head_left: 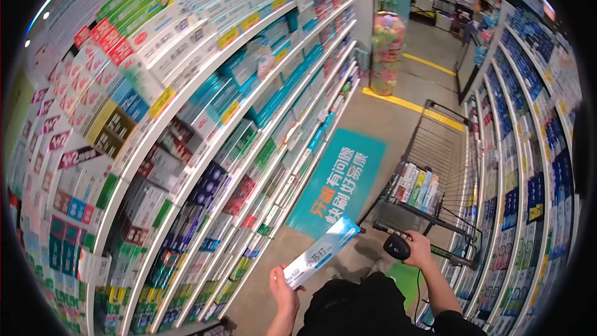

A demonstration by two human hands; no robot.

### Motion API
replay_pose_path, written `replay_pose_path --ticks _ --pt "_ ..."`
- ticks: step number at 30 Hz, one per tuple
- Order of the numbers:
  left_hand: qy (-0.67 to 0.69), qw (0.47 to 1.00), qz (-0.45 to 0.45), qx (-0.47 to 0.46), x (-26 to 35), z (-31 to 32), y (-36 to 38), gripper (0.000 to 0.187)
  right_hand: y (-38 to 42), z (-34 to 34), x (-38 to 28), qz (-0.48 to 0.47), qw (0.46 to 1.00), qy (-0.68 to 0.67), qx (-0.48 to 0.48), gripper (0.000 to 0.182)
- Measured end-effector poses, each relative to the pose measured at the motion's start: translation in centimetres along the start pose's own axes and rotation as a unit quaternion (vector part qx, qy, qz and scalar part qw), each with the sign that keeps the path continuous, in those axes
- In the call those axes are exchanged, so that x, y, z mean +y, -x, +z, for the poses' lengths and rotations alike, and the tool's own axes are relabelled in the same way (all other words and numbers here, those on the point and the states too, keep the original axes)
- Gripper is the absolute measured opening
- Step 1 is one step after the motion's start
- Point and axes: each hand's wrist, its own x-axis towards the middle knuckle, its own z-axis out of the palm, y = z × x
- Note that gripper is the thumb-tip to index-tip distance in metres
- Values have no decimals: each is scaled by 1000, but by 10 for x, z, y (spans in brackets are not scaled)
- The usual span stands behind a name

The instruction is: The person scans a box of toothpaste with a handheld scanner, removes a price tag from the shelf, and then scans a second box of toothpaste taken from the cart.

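Our left hand (283, 287) is closed around the near end of a long white and blue cardboard toothpaste box (322, 252), fingers wrapped over its lower edge, so that the box slants up and to the right, away from us, over the floor of the aisle. Our right hand (418, 249) is curled tight around a black handheld barcode scanner (397, 246), whose rounded head points left toward the far end of the box; the two are near each other but apart. A thin black cable (418, 286) drops from the scanner along our right forearm.

Just beyond the right hand we see a black wire shopping trolley (438, 149), its handle bar near the scanner, with a row of upright coloured boxes (418, 185) packed in the near part of its basket. On the grey-brown floor between the box and the trolley lies a teal floor sticker with white and yellow characters (341, 180).

To our left runs a tall white shelving unit (205, 118) crowded with toothpaste boxes in red, green, blue and purple, with yellow price tags on the shelf edges. To our right stands a second shelf of blue and white packets (535, 168). Far down the aisle we see a tall clear display column of pink and green items (387, 53) beside yellow floor lines (413, 106).
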Motion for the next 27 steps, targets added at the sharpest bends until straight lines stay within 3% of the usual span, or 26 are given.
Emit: replay_pose_path --ticks 1,4,9,15,19,22,23,26,27 --pt "8 1000 -4 -13 -2 0 -2 32 -5 -10 6 -13 997 -17 -69 40" --pt "10 999 -11 -39 -5 0 -8 30 -15 -21 23 -38 994 0 -99 44" --pt "-20 999 7 -48 -7 25 -16 33 -25 -20 48 10 992 10 -122 34" --pt "-34 997 57 -40 -10 90 -18 35 -44 -34 81 48 983 -2 -178 29" --pt "-104 994 23 24 14 162 17 44 -54 -44 109 30 974 -30 -223 38" --pt "-111 993 35 16 4 190 20 44 -58 -54 125 140 941 -301 -63 49" --pt "-113 993 34 23 1 199 23 45 -57 -52 132 140 938 -318 -3 46" --pt "-109 993 36 22 -5 232 27 47 -64 -36 172 253 729 -636 25 38" --pt "-104 994 37 13 -10 235 26 48 -73 -62 174 388 619 -683 20 26"
